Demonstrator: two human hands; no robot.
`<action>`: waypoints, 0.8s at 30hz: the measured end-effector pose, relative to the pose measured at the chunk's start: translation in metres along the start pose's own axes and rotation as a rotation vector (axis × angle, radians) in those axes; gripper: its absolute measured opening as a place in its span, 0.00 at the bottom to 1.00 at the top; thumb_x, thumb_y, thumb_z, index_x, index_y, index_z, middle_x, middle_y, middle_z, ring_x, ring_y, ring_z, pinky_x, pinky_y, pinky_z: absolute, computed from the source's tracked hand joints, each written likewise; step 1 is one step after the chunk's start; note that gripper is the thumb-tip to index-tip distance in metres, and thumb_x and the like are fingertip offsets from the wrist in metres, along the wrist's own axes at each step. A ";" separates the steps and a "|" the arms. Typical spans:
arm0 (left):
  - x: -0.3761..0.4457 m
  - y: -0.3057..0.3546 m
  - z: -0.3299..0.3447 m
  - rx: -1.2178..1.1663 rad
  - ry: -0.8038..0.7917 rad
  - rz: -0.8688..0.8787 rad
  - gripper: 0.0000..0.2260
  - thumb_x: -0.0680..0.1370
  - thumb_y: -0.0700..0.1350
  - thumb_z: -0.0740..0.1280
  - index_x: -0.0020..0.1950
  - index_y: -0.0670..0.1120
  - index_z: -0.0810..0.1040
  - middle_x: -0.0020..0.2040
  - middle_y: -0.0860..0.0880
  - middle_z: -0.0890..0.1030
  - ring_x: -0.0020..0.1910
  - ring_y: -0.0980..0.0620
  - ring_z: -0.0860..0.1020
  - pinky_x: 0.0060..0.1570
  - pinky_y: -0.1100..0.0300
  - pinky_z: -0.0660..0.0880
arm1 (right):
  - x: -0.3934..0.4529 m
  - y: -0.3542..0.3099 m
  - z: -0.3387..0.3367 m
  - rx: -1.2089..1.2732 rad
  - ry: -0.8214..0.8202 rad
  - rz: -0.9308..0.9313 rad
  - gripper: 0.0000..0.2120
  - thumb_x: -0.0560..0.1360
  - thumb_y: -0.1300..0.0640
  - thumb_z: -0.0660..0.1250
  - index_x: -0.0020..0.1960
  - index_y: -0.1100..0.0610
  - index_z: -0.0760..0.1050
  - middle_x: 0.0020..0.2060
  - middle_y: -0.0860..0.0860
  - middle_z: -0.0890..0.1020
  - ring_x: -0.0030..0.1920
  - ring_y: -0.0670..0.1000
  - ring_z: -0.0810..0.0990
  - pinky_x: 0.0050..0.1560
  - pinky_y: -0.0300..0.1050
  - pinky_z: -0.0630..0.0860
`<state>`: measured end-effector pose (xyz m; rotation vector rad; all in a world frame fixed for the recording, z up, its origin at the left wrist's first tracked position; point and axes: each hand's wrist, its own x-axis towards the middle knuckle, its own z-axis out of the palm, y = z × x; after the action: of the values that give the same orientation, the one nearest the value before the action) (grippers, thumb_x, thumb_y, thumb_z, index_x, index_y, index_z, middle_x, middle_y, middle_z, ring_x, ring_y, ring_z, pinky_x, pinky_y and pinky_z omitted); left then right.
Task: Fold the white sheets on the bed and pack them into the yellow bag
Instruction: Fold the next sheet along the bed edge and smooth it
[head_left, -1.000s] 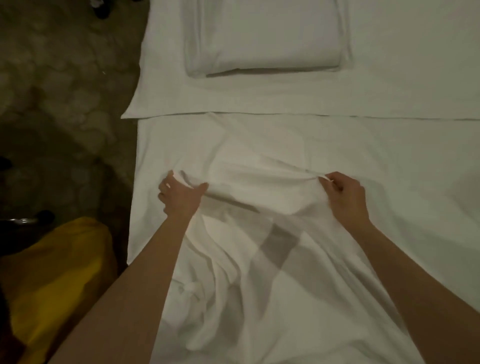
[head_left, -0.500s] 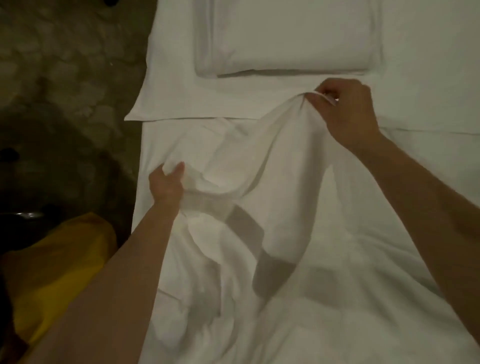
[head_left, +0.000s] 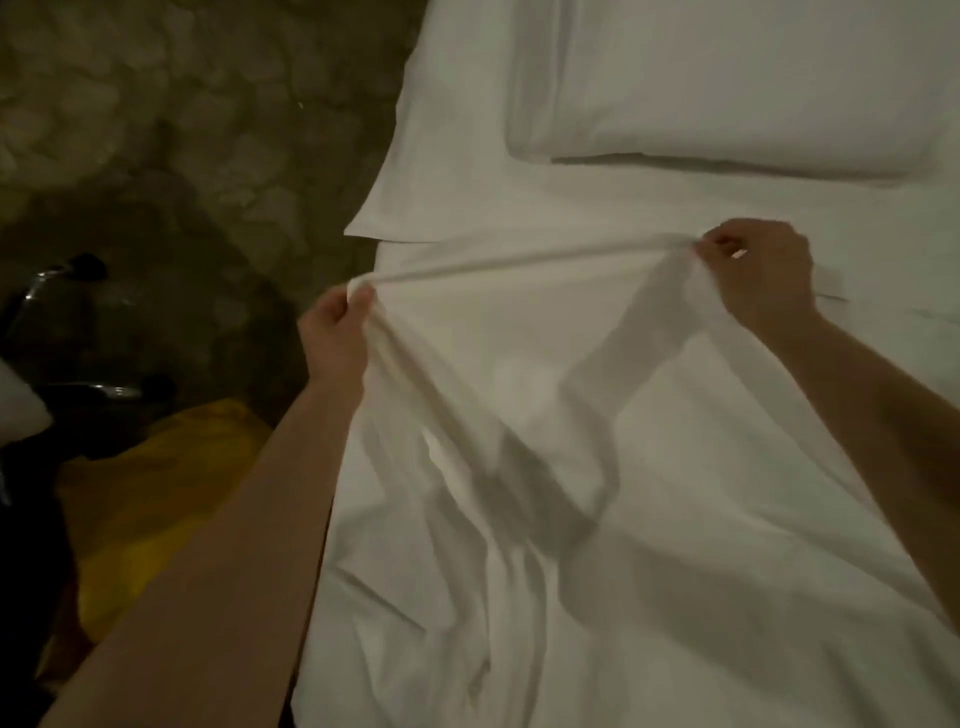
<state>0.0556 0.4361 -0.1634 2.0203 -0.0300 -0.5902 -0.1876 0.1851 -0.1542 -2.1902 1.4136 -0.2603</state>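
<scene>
A loose white sheet (head_left: 519, 415) lies rumpled across the bed (head_left: 857, 467). Its top edge is stretched taut between my two hands. My left hand (head_left: 335, 338) pinches one end of that edge near the bed's left side. My right hand (head_left: 753, 275) pinches the other end, farther up the bed, just below the pillows. The rest of the sheet hangs down from the edge in folds toward me. A yellow bag (head_left: 166, 499) sits on the floor left of the bed, partly hidden by my left forearm.
A plump white pillow (head_left: 727, 88) lies on a flatter one (head_left: 447, 171) at the head of the bed. The patterned floor (head_left: 156, 130) runs along the left. Dark objects with metal parts (head_left: 67, 322) stand on the floor beyond the bag.
Both hands have moved apart and pulled the sheet's top edge taut. My left hand shifted outward to the bed's left side, and my right hand came down from the pillow.
</scene>
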 end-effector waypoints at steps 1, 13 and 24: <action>0.004 0.008 0.001 -0.054 0.024 0.039 0.04 0.79 0.42 0.65 0.44 0.46 0.77 0.38 0.53 0.76 0.39 0.59 0.74 0.42 0.67 0.73 | 0.006 -0.004 -0.004 0.011 0.025 -0.024 0.11 0.77 0.55 0.66 0.50 0.62 0.82 0.48 0.58 0.84 0.51 0.58 0.81 0.50 0.42 0.70; 0.014 -0.029 0.003 0.083 -0.139 -0.290 0.20 0.74 0.47 0.73 0.63 0.46 0.75 0.57 0.49 0.78 0.57 0.46 0.77 0.61 0.46 0.74 | 0.035 -0.012 0.042 -0.257 -0.276 0.085 0.15 0.76 0.56 0.65 0.61 0.59 0.73 0.58 0.59 0.78 0.59 0.61 0.75 0.58 0.52 0.71; -0.069 -0.072 -0.063 0.167 -0.638 -0.623 0.15 0.72 0.43 0.73 0.58 0.42 0.79 0.50 0.45 0.85 0.49 0.44 0.83 0.50 0.49 0.80 | -0.075 -0.100 0.117 -0.318 -0.389 -0.431 0.27 0.77 0.44 0.56 0.74 0.50 0.63 0.76 0.51 0.58 0.77 0.54 0.54 0.70 0.66 0.51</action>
<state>0.0048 0.5423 -0.1721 1.9048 0.1786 -1.6550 -0.0914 0.3219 -0.1929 -2.6117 0.8062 0.2527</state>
